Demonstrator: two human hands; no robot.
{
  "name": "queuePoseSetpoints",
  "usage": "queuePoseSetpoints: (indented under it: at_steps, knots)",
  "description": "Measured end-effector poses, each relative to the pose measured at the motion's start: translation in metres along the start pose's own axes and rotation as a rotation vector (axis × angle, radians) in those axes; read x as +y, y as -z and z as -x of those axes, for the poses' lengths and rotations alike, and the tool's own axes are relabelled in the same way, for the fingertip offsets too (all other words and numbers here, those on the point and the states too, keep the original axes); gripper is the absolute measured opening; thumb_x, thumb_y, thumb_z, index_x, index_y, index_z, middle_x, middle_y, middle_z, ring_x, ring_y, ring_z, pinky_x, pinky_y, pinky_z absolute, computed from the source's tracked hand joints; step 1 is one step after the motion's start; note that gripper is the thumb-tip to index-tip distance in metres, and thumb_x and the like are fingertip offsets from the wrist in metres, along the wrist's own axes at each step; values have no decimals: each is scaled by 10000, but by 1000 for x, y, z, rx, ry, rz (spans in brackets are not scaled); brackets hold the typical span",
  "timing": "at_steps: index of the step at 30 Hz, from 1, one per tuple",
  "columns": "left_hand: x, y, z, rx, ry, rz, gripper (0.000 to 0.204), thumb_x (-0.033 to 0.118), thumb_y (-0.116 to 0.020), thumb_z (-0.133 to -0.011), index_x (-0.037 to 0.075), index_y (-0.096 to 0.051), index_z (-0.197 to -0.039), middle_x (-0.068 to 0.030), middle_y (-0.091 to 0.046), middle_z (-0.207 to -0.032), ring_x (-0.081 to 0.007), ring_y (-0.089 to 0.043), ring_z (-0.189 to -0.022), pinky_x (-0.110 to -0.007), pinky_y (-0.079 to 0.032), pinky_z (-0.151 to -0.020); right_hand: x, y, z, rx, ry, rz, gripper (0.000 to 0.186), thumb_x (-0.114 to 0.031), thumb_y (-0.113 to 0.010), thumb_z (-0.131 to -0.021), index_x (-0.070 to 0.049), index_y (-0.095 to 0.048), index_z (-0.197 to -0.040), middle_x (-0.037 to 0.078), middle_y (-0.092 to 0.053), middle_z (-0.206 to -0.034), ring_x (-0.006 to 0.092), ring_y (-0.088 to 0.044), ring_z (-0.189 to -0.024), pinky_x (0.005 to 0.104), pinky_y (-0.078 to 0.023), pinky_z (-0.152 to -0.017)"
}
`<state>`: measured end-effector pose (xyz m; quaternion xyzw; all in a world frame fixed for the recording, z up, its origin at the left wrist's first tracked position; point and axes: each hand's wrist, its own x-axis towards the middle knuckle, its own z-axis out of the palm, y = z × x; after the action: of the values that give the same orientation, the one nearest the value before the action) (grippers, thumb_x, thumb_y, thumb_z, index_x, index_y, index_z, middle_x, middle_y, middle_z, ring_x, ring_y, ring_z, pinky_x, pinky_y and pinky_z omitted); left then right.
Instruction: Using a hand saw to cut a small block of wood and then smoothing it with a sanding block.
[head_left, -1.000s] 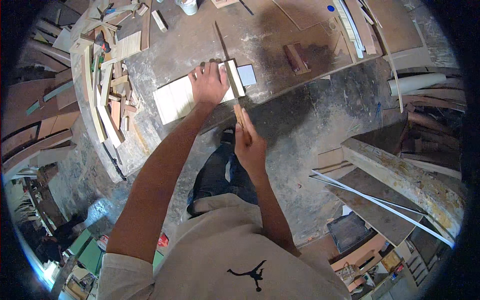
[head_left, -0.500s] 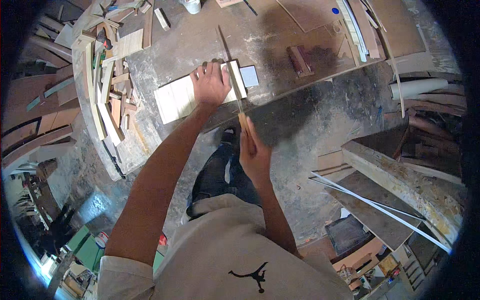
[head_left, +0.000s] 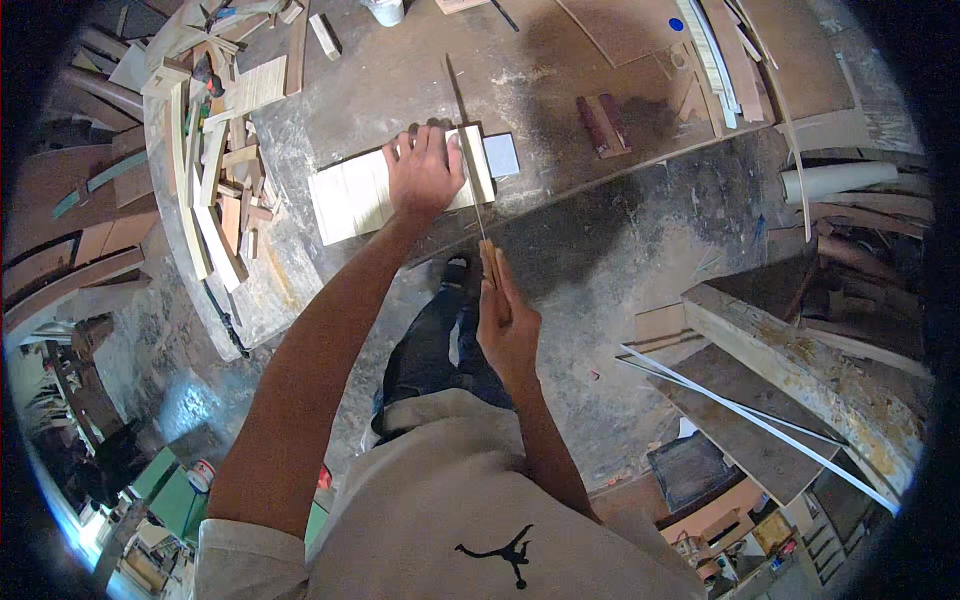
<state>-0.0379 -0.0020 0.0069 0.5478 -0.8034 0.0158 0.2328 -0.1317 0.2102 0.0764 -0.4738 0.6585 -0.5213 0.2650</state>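
Observation:
A pale wooden board (head_left: pixel 350 200) lies at the worktable's (head_left: pixel 540 90) near edge. My left hand (head_left: pixel 425 175) is on it, fingers curled and pressed near its right end. Below the board, my right hand (head_left: pixel 508 310) is closed round the wooden handle of a saw (head_left: pixel 488 258). The saw's long, thin blade crosses the board just right of my left hand and extends beyond its far edge. A small light blue-grey square piece (head_left: pixel 501 155) lies beside the board's right end.
Offcuts (head_left: pixel 215 200) pile up on the left. A white bucket (head_left: pixel 388 12) sits at the back, and a reddish wood piece (head_left: pixel 604 126) lies right of the board. Long strips (head_left: pixel 720 75) rest farther right. A heavy beam (head_left: pixel 790 370) and panels stand at lower right.
My right hand and the saw have moved back toward my body, with the handle now lower in the picture. My left hand stays on the board. The view has shifted slightly.

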Motion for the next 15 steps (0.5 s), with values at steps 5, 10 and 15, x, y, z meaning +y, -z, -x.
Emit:
queuePoseSetpoints:
  at_steps: [5,10,15]
  knots:
    - [1,-5,-10,0,108,-57,287,295,-572,-984,47,-660,-1099,-134,-666,-1070,-337,-596,-1036,-538,-395,-986,-11,0,-19,-108,-182,76,494,-173,-625,-1044,-95,-536,-1524,255,-731,-1206,321,-765,-1053,374,-588,-866]
    - [-1,-5,-9,-11,35,-50,274,291,-578,-978,53,-677,-1071,-129,-682,-1066,-336,-603,-1050,-536,-401,-994,-8,17,-13,-130,-195,82,498,-186,-625,-1044,-104,-537,-1528,251,-719,-1246,320,-750,-1103,388,-571,-912]
    - [3,-4,-10,-4,52,-45,272,287,-593,-964,46,-681,-1055,-133,-680,-1052,-331,-598,-1054,-538,-403,-993,-8,23,0,-161,-292,-54,456,-96,-599,-1061,-33,-547,-1510,193,-682,-1385,214,-668,-1242,318,-542,-974]
